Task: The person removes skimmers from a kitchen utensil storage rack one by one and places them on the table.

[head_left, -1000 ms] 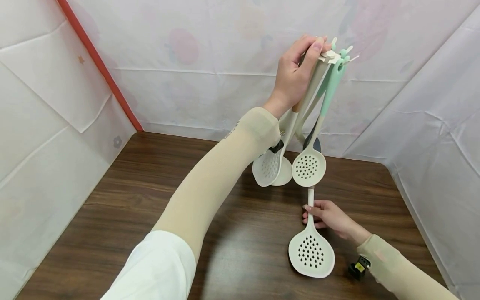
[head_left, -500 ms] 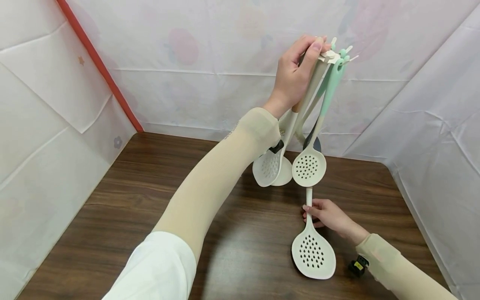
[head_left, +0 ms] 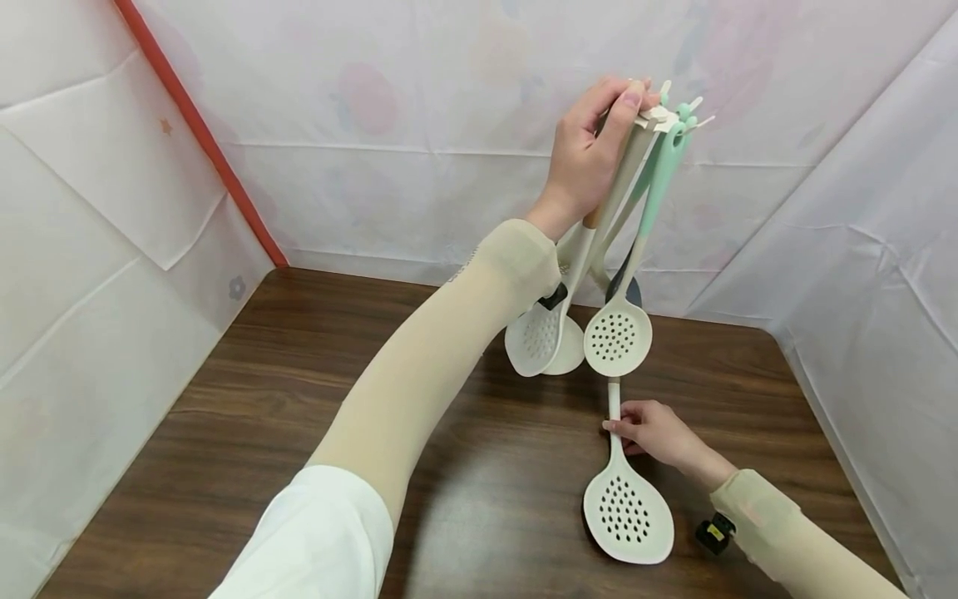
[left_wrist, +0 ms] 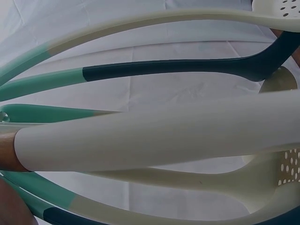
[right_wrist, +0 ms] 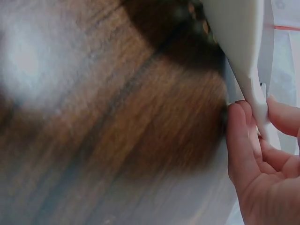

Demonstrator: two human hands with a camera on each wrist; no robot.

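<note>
A dark wood table [head_left: 314, 399] fills the space below both hands, walled on three sides by white sheeting [head_left: 419, 166], with a red strip [head_left: 198, 129] running down the left corner. A small black clip [head_left: 714, 532] lies on the table just beside the right sleeve. Between the two hands hang the heads of the rack's utensils: a perforated skimmer [head_left: 617, 337] and, just left of it, two overlapping spoon heads [head_left: 542, 341], dangling close above the tip of the handle that the right fingers hold, so the hanging skimmer sits directly over that handle's end. The left hand [head_left: 587, 158] is raised high, forearm in a beige sleeve slanting up from the lower left; its fingers are curled around the top of the rack [head_left: 644, 129], thumb on the near side, fingertips over the top by the hooks. From the left wrist the rack's cream post [left_wrist: 154, 136] crosses the view, with mint and navy handles [left_wrist: 140, 72] arching around it. The right hand [head_left: 659, 433] lies low near the table, wrist coming in from the lower right, fingers pinching the thin white handle of a loose skimmer [head_left: 627, 512]. That skimmer's perforated head lies on the table below the fingers, toward the person, its handle pointing away. From the right wrist, thumb and fingers [right_wrist: 241, 140] close on either side of the narrow handle [right_wrist: 255, 101].
</note>
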